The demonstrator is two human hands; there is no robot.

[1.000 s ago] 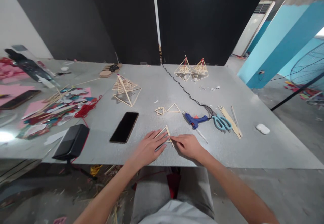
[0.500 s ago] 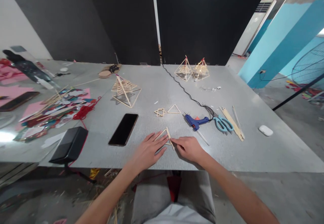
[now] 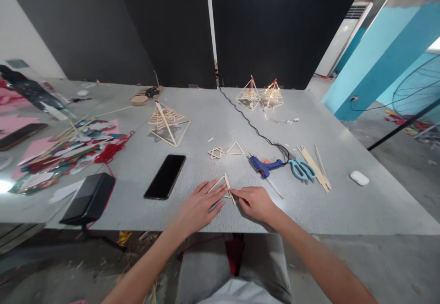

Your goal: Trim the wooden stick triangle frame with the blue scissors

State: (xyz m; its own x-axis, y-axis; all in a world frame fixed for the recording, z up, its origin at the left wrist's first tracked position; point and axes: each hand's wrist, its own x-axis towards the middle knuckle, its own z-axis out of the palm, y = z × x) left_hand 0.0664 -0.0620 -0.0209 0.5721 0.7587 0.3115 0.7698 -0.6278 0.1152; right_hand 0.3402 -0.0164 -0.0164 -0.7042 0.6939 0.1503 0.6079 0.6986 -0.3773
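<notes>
A small triangle of thin wooden sticks point(image 3: 222, 181) lies on the grey table in front of me. My left hand point(image 3: 196, 207) rests flat over its left part with fingers spread, hiding some of it. Along its right side runs a slanting wooden stick point(image 3: 232, 195). The index fingertip of my right hand point(image 3: 256, 203) presses on that stick from the right, its other fingers curled in. Just beyond lie a six-pointed stick star point(image 3: 216, 153) and another stick triangle point(image 3: 235, 148). A blue glue gun point(image 3: 264, 165) lies to the right, its cable running back.
Light-blue scissors point(image 3: 301, 170) and loose flat sticks point(image 3: 316, 170) lie to the right, with a white mouse-like case point(image 3: 359, 178) farther out. A phone point(image 3: 165, 176) and a black box point(image 3: 88, 198) are left. Stick pyramids point(image 3: 169, 125) stand farther back, beside craft scraps point(image 3: 74, 150).
The view has shifted very slightly. Both hands keep the same pose on the sticks, and nothing on the table has visibly moved.
</notes>
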